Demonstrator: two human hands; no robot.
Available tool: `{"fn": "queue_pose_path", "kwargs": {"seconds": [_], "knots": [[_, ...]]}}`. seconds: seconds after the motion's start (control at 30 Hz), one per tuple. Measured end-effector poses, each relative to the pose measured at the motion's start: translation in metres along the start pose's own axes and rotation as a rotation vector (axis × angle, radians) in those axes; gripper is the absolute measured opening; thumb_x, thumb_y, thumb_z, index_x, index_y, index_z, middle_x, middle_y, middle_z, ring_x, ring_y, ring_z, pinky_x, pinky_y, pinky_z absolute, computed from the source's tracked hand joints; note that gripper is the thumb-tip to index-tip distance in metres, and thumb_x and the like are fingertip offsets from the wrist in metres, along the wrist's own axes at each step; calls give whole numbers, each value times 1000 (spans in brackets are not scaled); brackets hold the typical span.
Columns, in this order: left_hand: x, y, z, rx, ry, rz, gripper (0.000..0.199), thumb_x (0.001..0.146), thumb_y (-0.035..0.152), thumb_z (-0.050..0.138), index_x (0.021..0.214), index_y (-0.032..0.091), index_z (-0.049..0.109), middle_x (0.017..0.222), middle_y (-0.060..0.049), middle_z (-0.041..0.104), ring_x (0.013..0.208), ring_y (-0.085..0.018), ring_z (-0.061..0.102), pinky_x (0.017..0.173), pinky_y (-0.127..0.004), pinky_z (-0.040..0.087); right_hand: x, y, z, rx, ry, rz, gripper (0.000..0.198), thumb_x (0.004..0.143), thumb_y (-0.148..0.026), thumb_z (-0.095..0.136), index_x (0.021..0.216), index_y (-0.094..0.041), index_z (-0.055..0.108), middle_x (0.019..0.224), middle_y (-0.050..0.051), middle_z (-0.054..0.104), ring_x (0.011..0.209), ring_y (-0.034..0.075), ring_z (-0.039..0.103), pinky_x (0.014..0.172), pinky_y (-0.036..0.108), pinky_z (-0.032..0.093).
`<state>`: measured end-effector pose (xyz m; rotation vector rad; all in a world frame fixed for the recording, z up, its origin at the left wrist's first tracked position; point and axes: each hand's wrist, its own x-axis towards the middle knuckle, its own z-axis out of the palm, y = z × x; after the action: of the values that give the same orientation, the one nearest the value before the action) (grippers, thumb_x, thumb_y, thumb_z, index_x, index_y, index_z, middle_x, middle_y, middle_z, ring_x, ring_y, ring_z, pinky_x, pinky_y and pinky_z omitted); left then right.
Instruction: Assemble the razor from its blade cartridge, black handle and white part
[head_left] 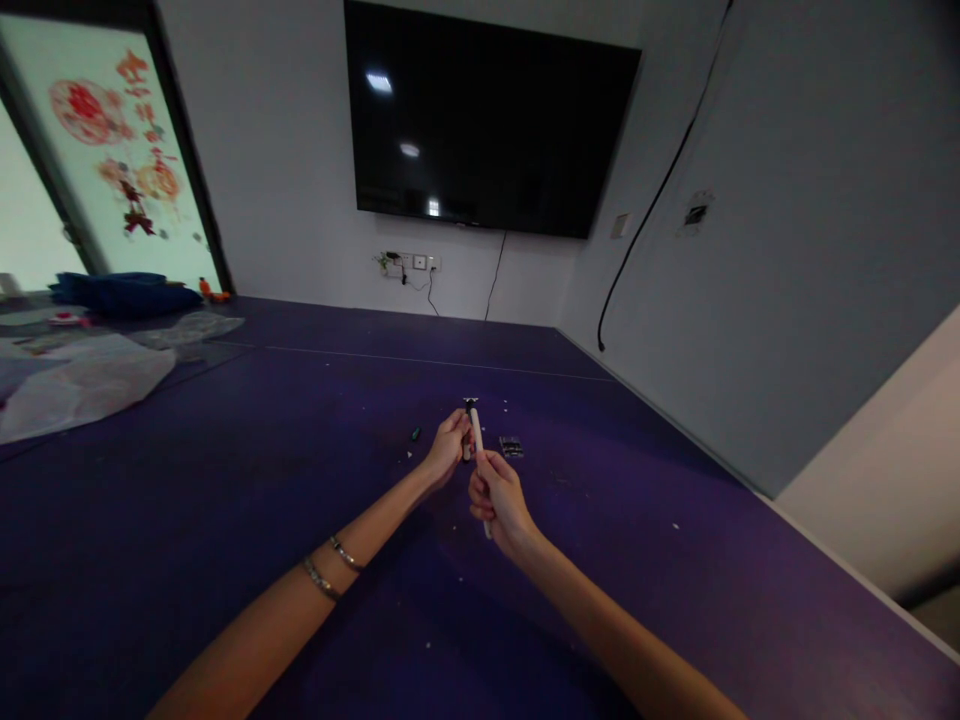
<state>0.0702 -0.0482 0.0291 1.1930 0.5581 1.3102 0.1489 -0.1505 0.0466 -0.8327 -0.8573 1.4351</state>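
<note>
My left hand (448, 446) is closed around a slim dark tool with a T-shaped metal head (470, 402), which looks like a hair trimmer. Its lower end shows below my fingers. In my right hand (501, 497) is a slender off-white stick (478, 430), held tilted with its upper end beside the tool's head. Whether the two touch, I cannot tell. A small dark patterned piece (511, 446) lies just right of my hands. To the left of them rests a small dark green object (415, 434). Tiny white bits are scattered around.
The broad purple surface (300, 430) runs to the wall. Clear plastic sheets (97, 385) and a dark blue bundle (127, 292) lie at the far left. A black cable (646, 215) hangs at the right, and a television (487, 120) is on the wall.
</note>
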Motion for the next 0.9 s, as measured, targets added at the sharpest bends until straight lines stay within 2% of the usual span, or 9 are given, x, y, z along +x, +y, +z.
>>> {"fn": "queue_pose_path", "kwargs": {"seconds": [0.17,0.27,0.4,0.47,0.57,0.73,0.8,0.9], "knots": [[9,14,-9,8,26,25,21,77,38,53,78,17,50,53,5,43,43,-6,40,41,-16,31,5,-10,-6,-14,56,-84,32,71,-46,58,87,-19,53,48,-9,38,33,2,25,31,15,16],[10,21,-12,40,43,36,20,79,37,52,78,17,51,53,4,44,44,-6,40,41,-16,33,14,-27,-12,9,73,-111,30,73,-42,56,88,-16,58,53,-6,43,38,4,34,33,17,26],[11,26,-13,60,52,39,19,79,36,53,79,17,53,55,4,45,46,-6,43,43,-16,34,29,-41,-25,20,105,-109,24,66,-32,64,82,-14,60,59,-3,49,49,7,44,44,20,42],[11,27,-13,56,44,34,18,79,35,53,79,17,53,56,4,45,47,-6,43,44,-15,34,38,-41,-33,-44,148,-132,22,63,-31,66,76,-15,59,58,-3,48,51,8,46,50,24,47],[11,28,-12,49,40,14,18,79,35,52,79,17,53,56,4,45,46,-6,42,43,-16,33,52,-36,-48,-349,217,-164,21,66,-36,62,71,-16,57,54,-3,47,49,10,46,49,27,47],[10,25,-11,34,25,7,18,79,34,52,79,16,52,56,3,44,47,-6,42,43,-16,33,64,-21,-70,-1239,278,-272,17,69,-31,56,65,-16,61,64,5,61,63,17,59,60,26,44],[10,24,-10,36,22,13,18,79,35,52,78,16,53,56,3,44,46,-7,42,42,-16,33,65,-15,-73,-1469,272,-221,18,71,-30,54,67,-15,63,69,8,65,71,20,62,64,27,43],[8,24,-9,38,22,6,19,79,35,52,78,16,53,55,3,44,46,-6,42,42,-16,33,65,-10,-73,-1644,245,-132,22,74,-30,50,74,-14,66,78,13,67,77,23,64,66,27,43]]}}
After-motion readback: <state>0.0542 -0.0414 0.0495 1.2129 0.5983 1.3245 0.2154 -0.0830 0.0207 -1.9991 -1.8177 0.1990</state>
